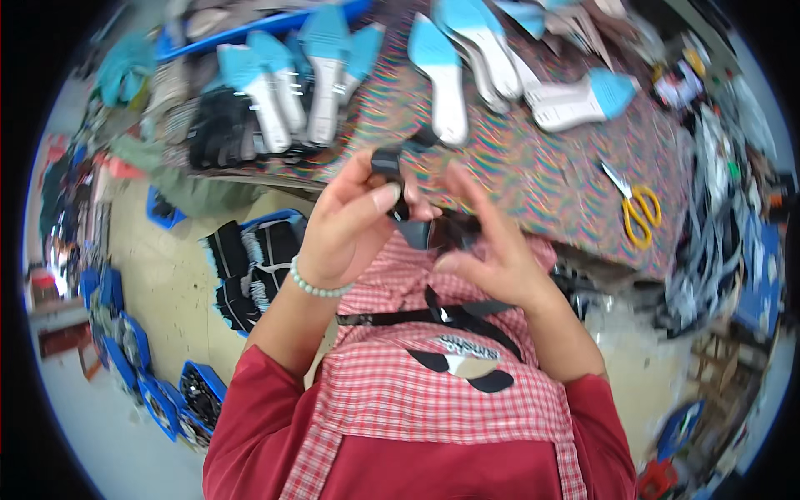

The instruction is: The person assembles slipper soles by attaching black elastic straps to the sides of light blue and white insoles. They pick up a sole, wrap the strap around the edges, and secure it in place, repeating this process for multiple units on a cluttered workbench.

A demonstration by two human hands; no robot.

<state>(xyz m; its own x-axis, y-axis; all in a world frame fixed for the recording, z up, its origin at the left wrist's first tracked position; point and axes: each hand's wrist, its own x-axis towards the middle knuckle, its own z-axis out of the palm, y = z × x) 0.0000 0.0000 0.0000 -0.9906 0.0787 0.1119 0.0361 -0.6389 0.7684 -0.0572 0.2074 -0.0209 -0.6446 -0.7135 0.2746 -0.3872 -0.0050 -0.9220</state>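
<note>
Over the near edge of the table, my left hand (346, 221) is closed, pinching a curved black strap (388, 162) between thumb and fingers. A bead bracelet circles that wrist. Just to the right is my right hand (492, 250), blurred by motion, with its thumb and fingers spread apart. Between the two hands and lower down are dark, glossy pieces (454, 229) whose shape I cannot make out. Beyond my hands, a white insole with a blue toe end (448, 92) lies on the patterned tabletop (533, 179).
Several more blue-and-white insoles (325, 75) rest on black pieces at the back left. Yellow-handled scissors (640, 212) lie on the right. Grey strips (717, 208) hang beside the table. On the floor, a blue crate (296, 215) holds black pieces.
</note>
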